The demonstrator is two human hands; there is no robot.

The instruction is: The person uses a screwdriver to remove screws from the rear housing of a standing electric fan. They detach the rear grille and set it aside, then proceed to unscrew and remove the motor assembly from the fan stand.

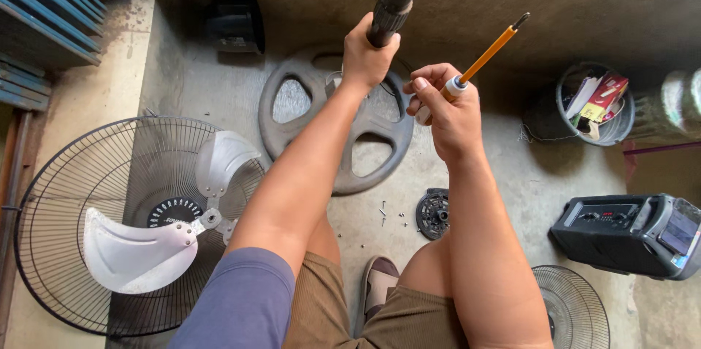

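orange-shafted screwdriver (pixel 488 52) with white collar; black pole (pixel 391 6); grey round base (pixel 337 119); silvery-white fan blades (pixel 157 228) in a black wire guard (pixel 58 196); olive shorts (pixel 350 298); blue-grey sleeve (pixel 237 305).

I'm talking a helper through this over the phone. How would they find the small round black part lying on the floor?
Start at the big grey round fan base on the concrete floor. Just beyond its lower right edge, beside the person's right forearm, lies a small round black part. Unlike the wire fan guard and the grey base, it is solid black, with tiny loose screws scattered beside it.
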